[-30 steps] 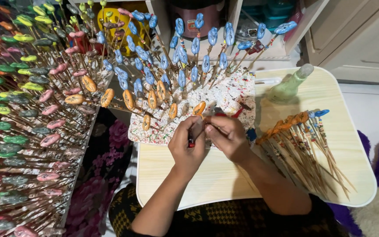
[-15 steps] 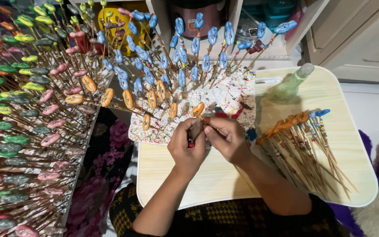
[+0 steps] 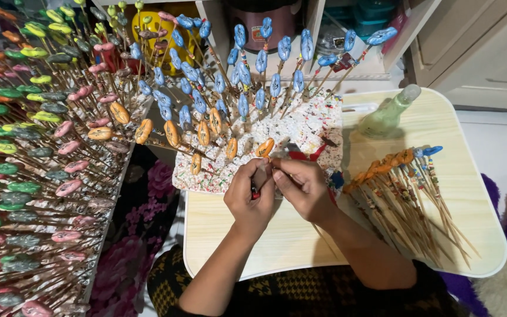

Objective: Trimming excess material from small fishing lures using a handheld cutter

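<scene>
Two hands busy on one stick here. My left hand (image 3: 249,196) is curled around a small tool with a red handle (image 3: 255,192), fingers closed on it, while my right hand (image 3: 304,186) pinches the thin wooden skewer (image 3: 272,165) between thumb and fingertips. The skewer's orange oval bead (image 3: 264,147) sits just above both hands, over the near edge of the paint-speckled foam block (image 3: 312,126). That block is packed with upright skewers, a row of orange beads (image 3: 203,132) up front and blue beads (image 3: 259,61) behind. Everything sits on a light wood lap table (image 3: 300,235). Off to my right there's a loose bundle of finished skewers (image 3: 409,194) lying flat on the table, and a pale green bottle (image 3: 387,114) tipped over near the far edge. To my left, well apart from the table, is a big rack of green, pink and grey beads on sticks (image 3: 30,158).
</scene>
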